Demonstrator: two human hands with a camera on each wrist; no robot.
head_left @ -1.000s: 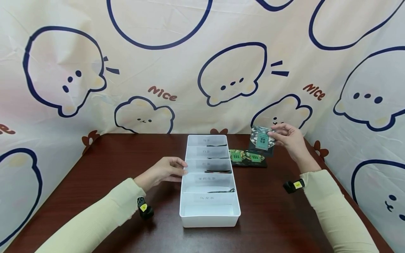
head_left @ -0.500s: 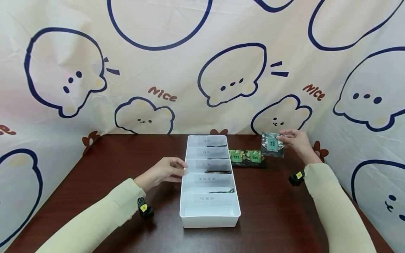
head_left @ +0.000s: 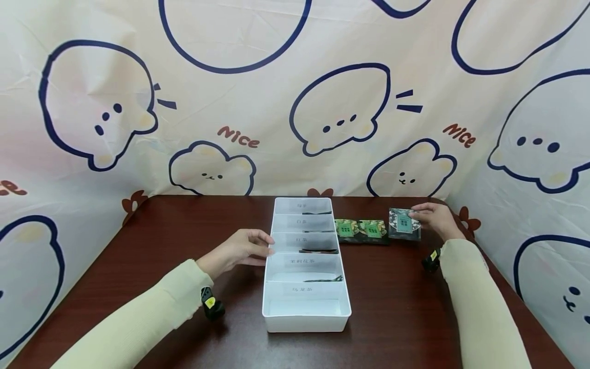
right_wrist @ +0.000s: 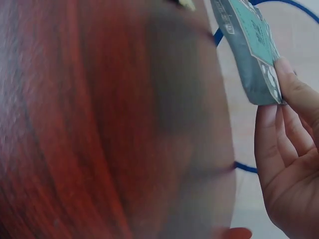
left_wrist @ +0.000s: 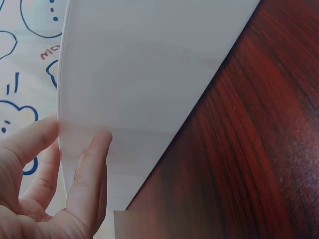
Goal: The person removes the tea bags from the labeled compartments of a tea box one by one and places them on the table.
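Note:
My right hand (head_left: 433,218) pinches a dark square tea sachet (head_left: 400,233) with a teal label, thumb on its face and fingers behind. In the right wrist view the sachet (right_wrist: 244,45) is seen edge-on, tilted. At the centre stands a long white divided box (head_left: 306,324), its compartments marked with Chinese labels. My left hand (head_left: 239,247) holds the box's left wall: two fingertips reach the rim, and in the left wrist view other fingers (left_wrist: 92,169) lie against the outer wall (left_wrist: 144,74).
Two green-and-black sachets (head_left: 361,231) lie side by side between the box and the held sachet. Thin dark packets (head_left: 318,251) show inside several compartments. The brown table (head_left: 392,312) meets a cartoon-printed cloth (head_left: 267,102) at the back and sides.
My right hand has moved right and lowered the sachet, from overlapping the two green-and-black sachets to beside them on their right. The left hand and box have stayed put.

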